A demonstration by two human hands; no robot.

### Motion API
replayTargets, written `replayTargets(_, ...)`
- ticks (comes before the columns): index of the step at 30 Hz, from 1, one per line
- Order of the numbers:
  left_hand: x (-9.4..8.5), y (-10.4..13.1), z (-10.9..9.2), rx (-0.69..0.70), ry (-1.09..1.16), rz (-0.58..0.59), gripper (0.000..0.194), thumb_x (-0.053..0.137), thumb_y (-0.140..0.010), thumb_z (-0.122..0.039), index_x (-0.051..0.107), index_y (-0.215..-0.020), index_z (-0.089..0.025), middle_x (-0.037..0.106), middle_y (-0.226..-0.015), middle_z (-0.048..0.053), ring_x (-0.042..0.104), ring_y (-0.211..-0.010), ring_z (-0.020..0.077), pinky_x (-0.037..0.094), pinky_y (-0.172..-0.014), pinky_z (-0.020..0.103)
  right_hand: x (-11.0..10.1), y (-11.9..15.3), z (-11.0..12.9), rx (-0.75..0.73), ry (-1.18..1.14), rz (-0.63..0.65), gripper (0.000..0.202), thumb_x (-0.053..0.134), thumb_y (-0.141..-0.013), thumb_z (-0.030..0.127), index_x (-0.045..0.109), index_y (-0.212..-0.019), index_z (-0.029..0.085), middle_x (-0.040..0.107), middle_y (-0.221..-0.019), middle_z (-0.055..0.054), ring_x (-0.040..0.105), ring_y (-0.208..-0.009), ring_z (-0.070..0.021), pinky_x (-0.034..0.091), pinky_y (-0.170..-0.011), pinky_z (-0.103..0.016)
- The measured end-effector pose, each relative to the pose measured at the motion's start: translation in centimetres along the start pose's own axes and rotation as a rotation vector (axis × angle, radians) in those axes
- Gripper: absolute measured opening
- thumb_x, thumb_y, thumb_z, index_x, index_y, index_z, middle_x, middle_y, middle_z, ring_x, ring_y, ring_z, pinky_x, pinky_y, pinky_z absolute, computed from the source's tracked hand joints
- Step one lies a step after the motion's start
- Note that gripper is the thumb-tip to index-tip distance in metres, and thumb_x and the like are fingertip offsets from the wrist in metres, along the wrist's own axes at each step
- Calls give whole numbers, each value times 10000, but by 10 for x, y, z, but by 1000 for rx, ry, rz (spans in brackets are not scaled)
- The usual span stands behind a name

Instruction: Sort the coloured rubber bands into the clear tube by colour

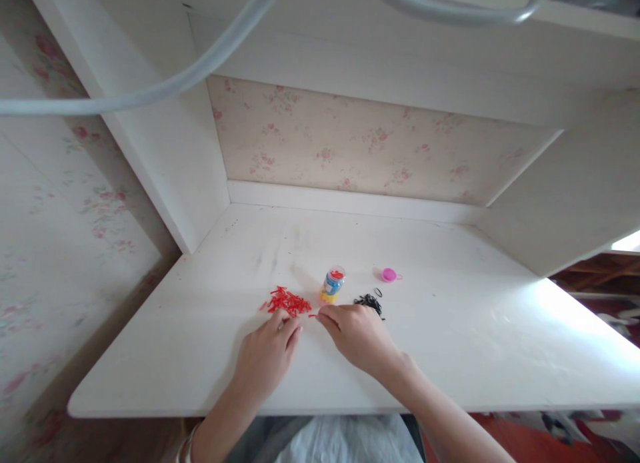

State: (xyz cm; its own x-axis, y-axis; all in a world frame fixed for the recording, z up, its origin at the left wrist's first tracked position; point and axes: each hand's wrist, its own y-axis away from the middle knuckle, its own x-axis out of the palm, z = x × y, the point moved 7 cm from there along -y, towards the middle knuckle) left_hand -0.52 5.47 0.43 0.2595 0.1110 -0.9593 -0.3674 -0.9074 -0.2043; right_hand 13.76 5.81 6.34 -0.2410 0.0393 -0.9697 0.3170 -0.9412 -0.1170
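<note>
A heap of small red rubber bands (284,301) lies on the white table. At its near edge is my left hand (267,353), thumb and fingers pinched together; whatever is between them is too small to make out. My right hand (357,333) is closed in a pinch, with a single red rubber band (313,316) poking out at its fingertips towards the left hand. Just beyond the right hand stands a small clear jar (333,283) with a blue and yellow label and red pieces inside near the top. Black rubber bands (369,302) are piled behind the right hand, partly covered by it.
A round pink lid (389,275) with a small loop lies right of the jar. One black band (379,292) sits apart from its pile. White panels enclose the table (200,356) on the left, back and right. A pale curved tube (200,73) crosses the upper view.
</note>
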Motion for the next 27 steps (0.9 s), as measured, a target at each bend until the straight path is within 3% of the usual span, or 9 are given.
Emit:
replayTargets(5,2,-1,3,-19,26,-16,224,387,-951,-307,606,-970,-269,641,-972,-1,639,-763,120,365,-540,239,-50,-4,-23,53,-248,-265,319,430,-960,351,713,-899,217,650,-608,6,545,-512,-98,331,-526,-199)
replayTargets(8,3,0,4,-25,26,-45,237,373,-954,-295,606,-965,-257,648,-968,7,640,-765,124,380,-552,238,-67,-13,-39,123,-269,-358,323,456,-931,377,727,-867,212,602,-537,22,508,-476,-93,331,-508,-194)
replayTargets(15,2,0,6,-34,18,-72,229,370,-955,-295,594,-947,-252,649,-946,9,637,-753,130,392,-559,234,-61,-30,-44,170,-113,-270,271,487,-879,352,741,-841,266,623,-551,27,547,-510,-107,290,-494,-212)
replayTargets(27,2,-2,12,-120,-2,-102,196,397,-939,-289,580,-929,-220,645,-971,36,655,-791,161,465,-604,247,-64,-10,-42,129,-221,-314,280,470,-834,236,739,-911,228,655,-616,10,554,-527,-106,375,-539,-207)
